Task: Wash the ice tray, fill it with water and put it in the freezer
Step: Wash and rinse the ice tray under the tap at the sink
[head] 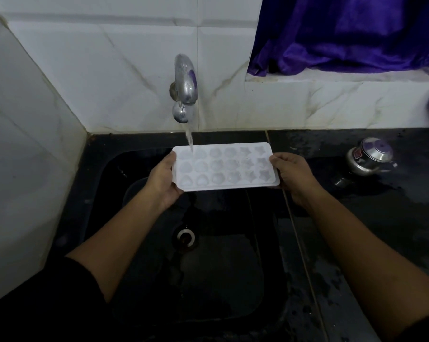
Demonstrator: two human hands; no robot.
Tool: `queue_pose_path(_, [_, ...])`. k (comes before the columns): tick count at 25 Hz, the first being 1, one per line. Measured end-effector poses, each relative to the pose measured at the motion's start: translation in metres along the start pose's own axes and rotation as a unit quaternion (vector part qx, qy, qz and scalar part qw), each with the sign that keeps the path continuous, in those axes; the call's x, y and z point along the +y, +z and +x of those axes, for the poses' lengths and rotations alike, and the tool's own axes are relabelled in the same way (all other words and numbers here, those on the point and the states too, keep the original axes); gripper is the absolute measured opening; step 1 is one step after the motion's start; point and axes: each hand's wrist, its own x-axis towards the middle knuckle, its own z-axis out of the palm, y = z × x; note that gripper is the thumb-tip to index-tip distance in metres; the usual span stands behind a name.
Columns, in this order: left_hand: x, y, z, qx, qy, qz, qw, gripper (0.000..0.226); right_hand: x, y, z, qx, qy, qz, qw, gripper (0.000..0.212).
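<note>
A white ice tray [224,167] with several shaped cells is held level over the black sink [208,255]. My left hand [162,180] grips its left end and my right hand [294,177] grips its right end. A metal tap [185,81] on the tiled wall runs, and the stream of water [189,138] lands in a cell near the tray's far left corner. Some cells on the right look wet or filled.
The sink drain [185,239] lies below the tray. A small steel pot [370,156] stands on the wet black counter [381,230] at the right. A purple curtain [351,33] hangs over a ledge at the upper right. White tiled walls close the left and back.
</note>
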Motion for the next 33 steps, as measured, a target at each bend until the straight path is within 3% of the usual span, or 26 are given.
queue_pose_path(22, [0.034,-0.131,-0.017,0.085,0.061,-0.044,0.994,0.047,-0.002,0.136,-0.005,-0.117,0.005,-0.072,0.991,0.022])
queue_pose_path(33, [0.046,-0.095,0.009,0.086,0.055,-0.036,0.994,0.047,-0.023,0.123,0.021,-0.095,-0.007,-0.103,0.990,0.018])
